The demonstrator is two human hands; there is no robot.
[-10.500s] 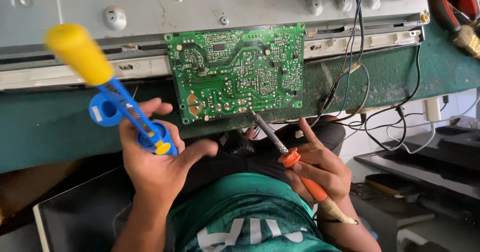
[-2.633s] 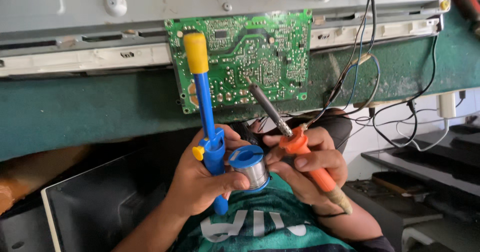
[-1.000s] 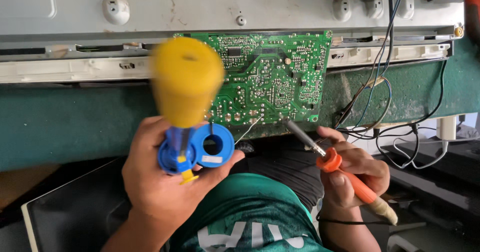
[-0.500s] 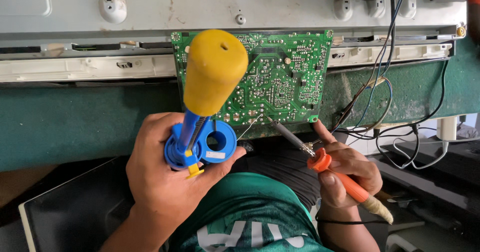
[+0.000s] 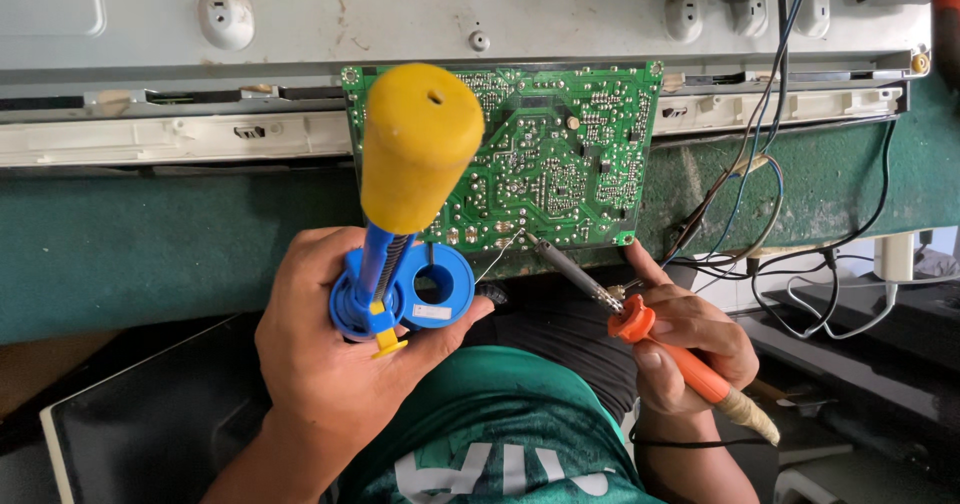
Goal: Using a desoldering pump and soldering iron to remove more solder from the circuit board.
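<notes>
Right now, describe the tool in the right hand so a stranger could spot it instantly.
Find the green circuit board on the bench edge. Below its bottom edge, the right hand holds a soldering iron, its metal tip at the board. Only it has an orange handle.

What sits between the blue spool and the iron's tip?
In the head view, a thin solder wire runs from the blue spool to the iron's tip, over the green board's lower edge.

Green circuit board (image 5: 540, 154), yellow-blue desoldering pump (image 5: 405, 179), blue solder spool (image 5: 435, 286), orange soldering iron (image 5: 660, 339)
</notes>
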